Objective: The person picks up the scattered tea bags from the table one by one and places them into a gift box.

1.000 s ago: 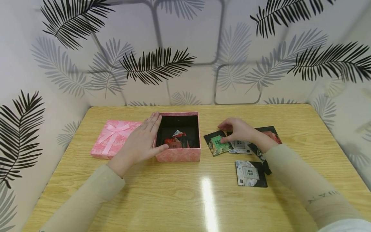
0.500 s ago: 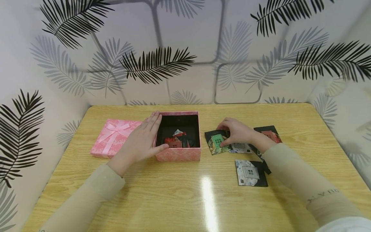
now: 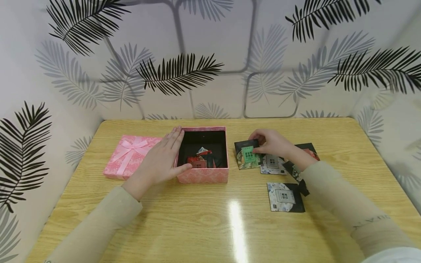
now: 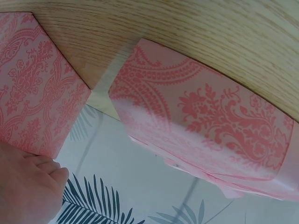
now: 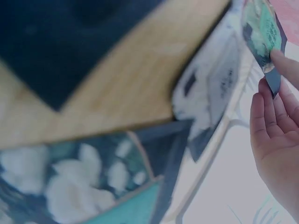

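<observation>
Over wood (image 3: 184, 226), fingers (image 5: 259, 116) pinch a green-labelled packet (image 3: 247, 156).

Green-labelled packet (image 3: 248, 155) now higher, straighter

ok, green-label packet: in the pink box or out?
Out. The right hand pinches the green-label packet to the right of the pink box, with a gap between; the right wrist view also shows that grip.

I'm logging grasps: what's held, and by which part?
In the head view, the right hand pinches the green-labelled packet near its upper right corner; the left hand rests against the box.
</observation>
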Motion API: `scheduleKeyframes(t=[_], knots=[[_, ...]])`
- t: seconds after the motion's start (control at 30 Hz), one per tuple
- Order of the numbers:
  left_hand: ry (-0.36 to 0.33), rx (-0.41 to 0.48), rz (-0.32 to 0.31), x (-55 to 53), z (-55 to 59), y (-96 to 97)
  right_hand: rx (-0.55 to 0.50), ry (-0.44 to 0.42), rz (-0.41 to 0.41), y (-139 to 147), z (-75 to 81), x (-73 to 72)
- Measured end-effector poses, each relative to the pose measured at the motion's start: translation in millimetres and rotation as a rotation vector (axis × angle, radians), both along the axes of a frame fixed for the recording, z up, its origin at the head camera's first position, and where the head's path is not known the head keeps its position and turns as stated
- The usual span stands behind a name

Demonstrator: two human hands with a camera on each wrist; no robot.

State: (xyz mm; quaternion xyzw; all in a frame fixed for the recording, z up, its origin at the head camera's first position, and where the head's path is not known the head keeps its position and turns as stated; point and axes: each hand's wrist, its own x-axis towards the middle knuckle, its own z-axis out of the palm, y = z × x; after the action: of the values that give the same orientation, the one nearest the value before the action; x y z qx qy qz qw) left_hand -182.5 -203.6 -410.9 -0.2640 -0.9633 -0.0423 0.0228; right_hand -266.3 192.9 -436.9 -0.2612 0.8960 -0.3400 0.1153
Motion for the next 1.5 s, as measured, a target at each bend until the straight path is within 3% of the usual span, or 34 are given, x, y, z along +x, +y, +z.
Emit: scheduleKeyframes(t=[0.37, 0.93, 1.2, 1.5], knots=[[0.0, 0.008, -0.002, 0.8, 0.9, 0.0, 0.008, 0.109, -0.036, 1.4, 26.4, -7.0], [0.001, 0.007, -0.005, 0.5, 1.7, 0.1, -0.017, 0.256, -0.079, -7.7, 84.4, -19.6], [0.006, 0.001, -0.004, 0.8, 1.1, 0.5, 0.005, 0.26, -0.113, -21.8, 112.8, -20.4], [0.012, -0.005, -0.003, -0.2, -0.5, 0.0, -0.044, 0.277, -0.049, -52.8, 128.0, -16.8]])
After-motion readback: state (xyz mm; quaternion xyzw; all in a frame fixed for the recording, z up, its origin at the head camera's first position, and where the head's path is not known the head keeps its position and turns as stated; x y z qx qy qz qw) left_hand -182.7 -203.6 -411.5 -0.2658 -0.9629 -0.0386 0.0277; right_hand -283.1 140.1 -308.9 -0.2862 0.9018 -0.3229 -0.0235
